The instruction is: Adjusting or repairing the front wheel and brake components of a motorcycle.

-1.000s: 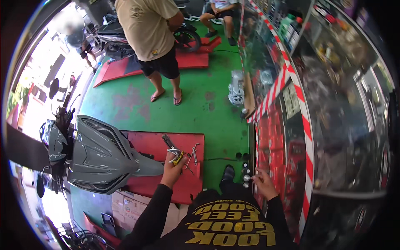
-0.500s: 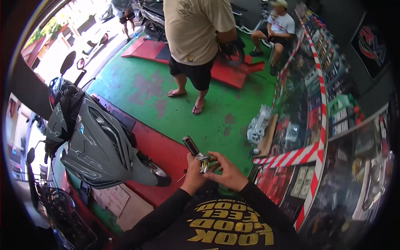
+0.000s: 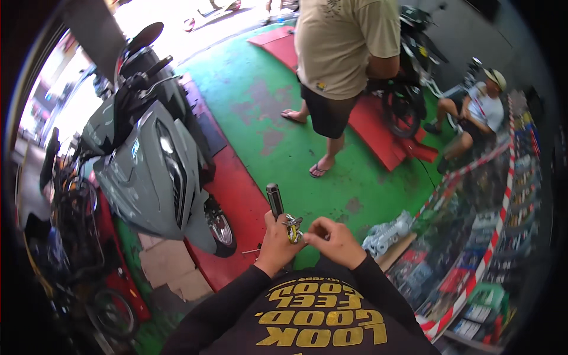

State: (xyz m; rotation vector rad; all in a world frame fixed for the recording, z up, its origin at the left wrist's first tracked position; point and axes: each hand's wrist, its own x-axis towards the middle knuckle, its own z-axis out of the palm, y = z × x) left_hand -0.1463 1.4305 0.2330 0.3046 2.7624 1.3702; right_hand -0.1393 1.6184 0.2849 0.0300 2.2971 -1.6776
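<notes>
My left hand (image 3: 279, 244) is closed around a screwdriver, its dark handle (image 3: 274, 200) sticking up past the thumb. A thin shaft (image 3: 251, 252) shows on the hand's other side. Small silver and yellow metal pieces (image 3: 293, 229) sit at the thumb and fingers of the same hand; their exact kind is too small to make out. Just right of them, my right hand (image 3: 338, 242) has its fingers curled and the fingertips pinched together. Whatever lies in that pinch, if anything, is hidden.
A grey scooter (image 3: 145, 171) stands on a red platform (image 3: 228, 186) at the left. Cardboard (image 3: 168, 266) lies beside its front wheel. Ahead, a person in a tan shirt (image 3: 331, 47) stands on the green floor; another sits at the right. A glass display case (image 3: 455, 236) with striped tape runs along the right.
The view has swung, so the surroundings sit differently. My right hand has drawn slightly away from the metal pieces, its fingers now more curled. The left hand still holds the screwdriver.
</notes>
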